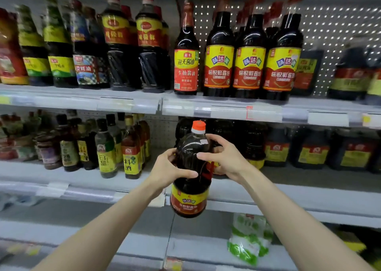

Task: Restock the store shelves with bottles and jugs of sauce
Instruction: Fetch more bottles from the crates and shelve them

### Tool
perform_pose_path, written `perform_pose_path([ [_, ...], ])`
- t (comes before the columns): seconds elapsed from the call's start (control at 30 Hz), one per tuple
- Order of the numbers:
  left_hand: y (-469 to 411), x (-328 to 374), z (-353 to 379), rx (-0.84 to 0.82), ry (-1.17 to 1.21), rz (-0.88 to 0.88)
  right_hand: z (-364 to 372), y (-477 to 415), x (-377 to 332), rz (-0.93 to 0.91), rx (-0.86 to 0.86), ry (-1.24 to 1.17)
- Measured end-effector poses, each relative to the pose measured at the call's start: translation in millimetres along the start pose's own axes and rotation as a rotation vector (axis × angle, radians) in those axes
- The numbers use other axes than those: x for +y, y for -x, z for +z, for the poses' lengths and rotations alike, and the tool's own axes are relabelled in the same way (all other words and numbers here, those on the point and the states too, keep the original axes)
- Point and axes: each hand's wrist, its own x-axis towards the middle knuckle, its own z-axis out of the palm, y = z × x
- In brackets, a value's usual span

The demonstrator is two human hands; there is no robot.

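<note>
A dark sauce jug [190,167] with an orange cap and a yellow-and-red label hangs upright in front of the middle shelf [288,196]. My left hand [171,167] grips its left side, thumb across the front. From the right, my right hand [222,157] holds the jug's upper body, fingers on the shoulder. Behind the jug, more dark jugs [255,144] stand on the middle shelf. On the upper shelf [226,107] stand three tall bottles [248,58] with the same yellow-and-red label.
Smaller vinegar and cooking-wine bottles [107,151] fill the middle shelf at left. Large jugs [121,43] line the upper shelf at left, and a slimmer red-labelled bottle [186,49] stands mid-shelf. A green-and-white bag [249,237] lies on the lower shelf.
</note>
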Motion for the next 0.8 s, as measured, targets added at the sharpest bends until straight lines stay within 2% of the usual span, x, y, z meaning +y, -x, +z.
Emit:
perform_pose_path([
  [0.23, -50.5, -27.6, -30.9, -0.036, 0.024, 0.012, 29.3, -40.6, 6.1, -0.03, 0.064, 0.045],
  [0.8, -94.5, -49.5, -34.7, -0.034, 0.002, 0.004, 30.3, -99.2, 31.8, -0.038, 0.091, 0.056],
])
